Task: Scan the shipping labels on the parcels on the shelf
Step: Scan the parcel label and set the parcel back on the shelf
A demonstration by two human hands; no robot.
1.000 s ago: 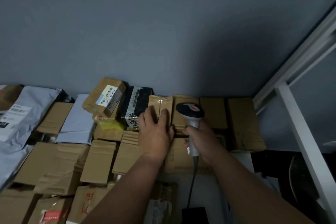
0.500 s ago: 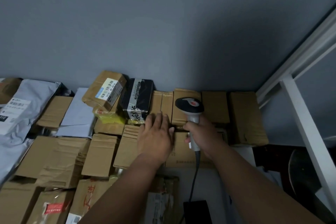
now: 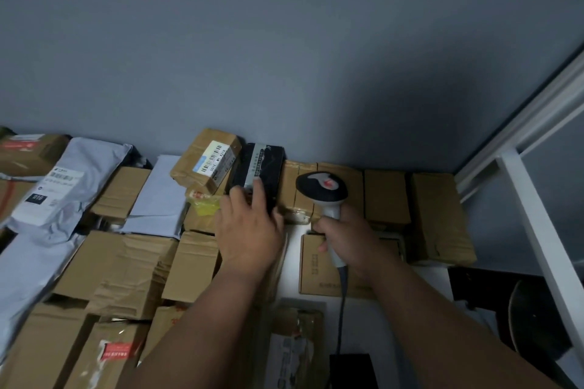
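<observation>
Grey wall (image 3: 284, 73); two hands: left hand (image 3: 249, 230) on one black parcel (image 3: 257, 174), right hand (image 3: 350, 240) gripping one scanner (image 3: 322, 189).

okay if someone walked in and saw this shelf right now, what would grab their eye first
Probably the handheld scanner, its red-marked head raised over the brown boxes right of centre, gripped by the right hand. Next, the left hand touching the black parcel at the back wall, beside a tilted cardboard box with a bright barcode label.
</observation>
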